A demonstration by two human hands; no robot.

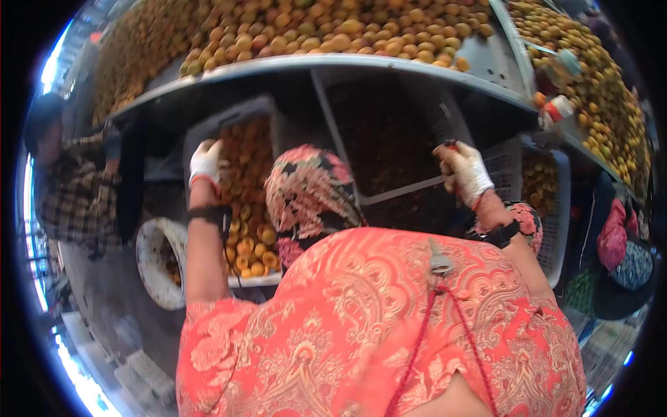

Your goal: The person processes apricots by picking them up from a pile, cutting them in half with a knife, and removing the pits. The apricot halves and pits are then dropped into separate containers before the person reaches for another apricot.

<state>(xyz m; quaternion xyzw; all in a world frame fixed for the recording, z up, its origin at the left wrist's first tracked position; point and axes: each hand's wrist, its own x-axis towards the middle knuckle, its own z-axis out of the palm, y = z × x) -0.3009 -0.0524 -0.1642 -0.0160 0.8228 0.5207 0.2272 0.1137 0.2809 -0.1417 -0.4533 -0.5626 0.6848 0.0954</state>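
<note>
My left hand (206, 163), in a white glove, is over the left rim of a pale crate (267, 105). Its fingers are curled and look closed; whatever they may hold is hidden. Cut apricot halves (244, 149) fill that crate. To the right, my gloved right hand (464, 170) is closed, with something small and dark at its fingertips that is too small to name. It is beside a second crate (403, 191), which has dark brown bits in it.
Whole apricots (333, 35) cover a raised metal-edged table (361, 62) ahead. Further right are a blue-white crate (561, 201) and a bottle (558, 108). A white bucket (149, 260) lies tilted at left, near a person in a checked shirt (80, 191). Other people are at right.
</note>
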